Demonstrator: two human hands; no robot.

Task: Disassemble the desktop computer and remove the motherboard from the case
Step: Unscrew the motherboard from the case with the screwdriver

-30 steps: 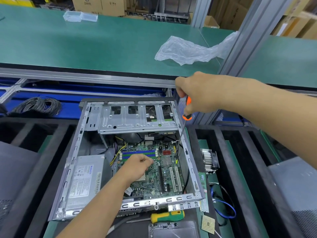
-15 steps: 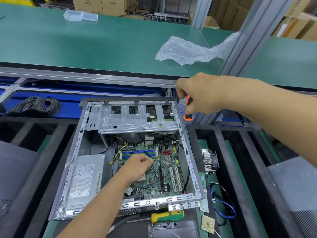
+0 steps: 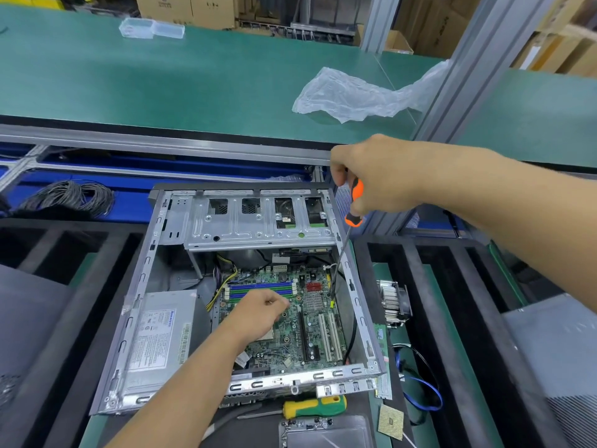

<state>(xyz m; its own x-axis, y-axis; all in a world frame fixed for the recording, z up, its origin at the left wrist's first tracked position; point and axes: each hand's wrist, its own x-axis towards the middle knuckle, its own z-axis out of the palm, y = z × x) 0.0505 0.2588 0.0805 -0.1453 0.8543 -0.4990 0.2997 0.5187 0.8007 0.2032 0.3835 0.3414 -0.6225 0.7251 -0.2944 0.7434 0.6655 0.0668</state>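
Right hand (image 3: 378,176) grips screwdriver (image 3: 353,205) (tip on motherboard (image 3: 310,318)); left hand (image 3: 261,313) rests there.

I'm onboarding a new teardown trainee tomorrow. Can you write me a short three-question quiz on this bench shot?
1. True or false: the right hand holds the orange-and-black-handled screwdriver with its shaft reaching down to the green motherboard.
2. Where does the left hand rest? A) on the grey power supply box; B) on the motherboard, inside the open metal computer case; C) on the crumpled clear plastic bag.
3. Fill in: the spare screwdriver lying in front of the case has a yellow-and-____ handle.

Key: 1 true; 2 B; 3 green.
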